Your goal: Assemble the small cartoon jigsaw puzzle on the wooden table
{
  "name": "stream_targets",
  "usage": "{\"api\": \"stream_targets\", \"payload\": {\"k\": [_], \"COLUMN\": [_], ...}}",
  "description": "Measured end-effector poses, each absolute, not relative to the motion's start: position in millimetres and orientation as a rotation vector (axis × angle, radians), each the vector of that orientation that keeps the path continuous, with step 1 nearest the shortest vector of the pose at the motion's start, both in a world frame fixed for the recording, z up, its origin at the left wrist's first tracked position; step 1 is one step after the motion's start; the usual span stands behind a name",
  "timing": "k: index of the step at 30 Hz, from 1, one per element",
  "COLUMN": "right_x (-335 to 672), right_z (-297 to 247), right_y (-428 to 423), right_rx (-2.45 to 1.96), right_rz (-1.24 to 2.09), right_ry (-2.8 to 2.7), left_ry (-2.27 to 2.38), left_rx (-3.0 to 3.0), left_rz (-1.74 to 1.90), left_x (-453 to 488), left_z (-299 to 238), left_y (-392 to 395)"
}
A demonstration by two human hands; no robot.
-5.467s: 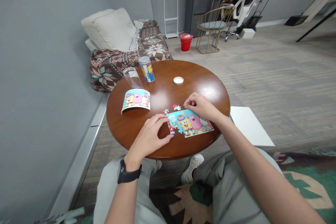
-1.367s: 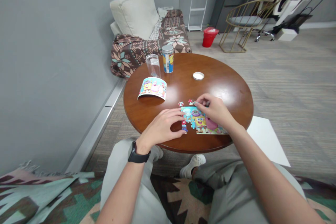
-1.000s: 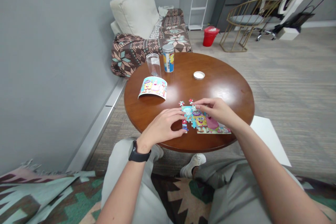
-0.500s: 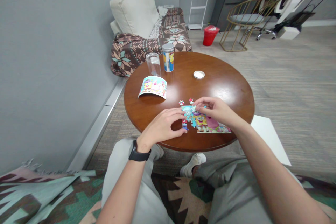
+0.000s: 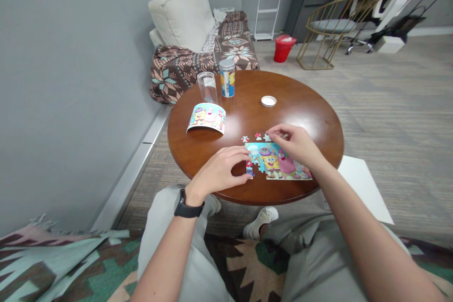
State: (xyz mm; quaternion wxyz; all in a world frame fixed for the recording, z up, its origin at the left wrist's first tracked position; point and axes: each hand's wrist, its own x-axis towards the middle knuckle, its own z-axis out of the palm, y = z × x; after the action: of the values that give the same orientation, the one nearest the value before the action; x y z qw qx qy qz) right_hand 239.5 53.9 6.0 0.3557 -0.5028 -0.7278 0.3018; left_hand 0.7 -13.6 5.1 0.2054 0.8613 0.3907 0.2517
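A partly joined cartoon jigsaw puzzle (image 5: pixel 286 166) lies near the table's front edge, with a gap along its lower left. My left hand (image 5: pixel 223 166) rests at the puzzle's left side, thumb and fingers spread apart, fingertips over its edge. Just past the puzzle's upper edge, my right hand (image 5: pixel 292 140) pinches a small pale puzzle piece (image 5: pixel 267 137) at the table surface. Two loose pieces lie to the left of it, a red-and-white piece (image 5: pixel 258 136) and another small piece (image 5: pixel 245 139).
On the round wooden table (image 5: pixel 226 186) stand a curved picture card (image 5: pixel 208 118), a clear cylinder (image 5: pixel 207 88), a printed canister (image 5: pixel 227 79) and a round lid (image 5: pixel 268 101). A covered sofa (image 5: pixel 233 42) is behind. A person sits at the far right back.
My right hand has moved up from the puzzle's upper part to just beyond its edge, bringing the pale piece beside the loose ones. My left hand stays in place.
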Motion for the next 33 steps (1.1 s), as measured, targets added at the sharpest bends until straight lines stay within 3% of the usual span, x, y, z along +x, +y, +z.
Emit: {"api": "stream_targets", "payload": {"k": [8,13,20,33], "right_x": [237,213,184,180], "right_z": [-8,-1,-1,-3], "right_y": [68,59,58,60], "right_rx": [-1.311,-1.140,-1.218,-1.264], "right_rz": [0.259,0.315,0.266,0.438], "right_ry": [-2.078,-2.264,-2.341,-2.175], "left_ry": [1.095,1.093,1.090,1.088], "left_rx": [2.401,2.409,2.411,2.412], "left_rz": [0.703,0.706,0.708,0.687], "left_x": [0,1,2,1], "left_z": [4,4,3,3], "left_y": [-13,-13,-13,-13]}}
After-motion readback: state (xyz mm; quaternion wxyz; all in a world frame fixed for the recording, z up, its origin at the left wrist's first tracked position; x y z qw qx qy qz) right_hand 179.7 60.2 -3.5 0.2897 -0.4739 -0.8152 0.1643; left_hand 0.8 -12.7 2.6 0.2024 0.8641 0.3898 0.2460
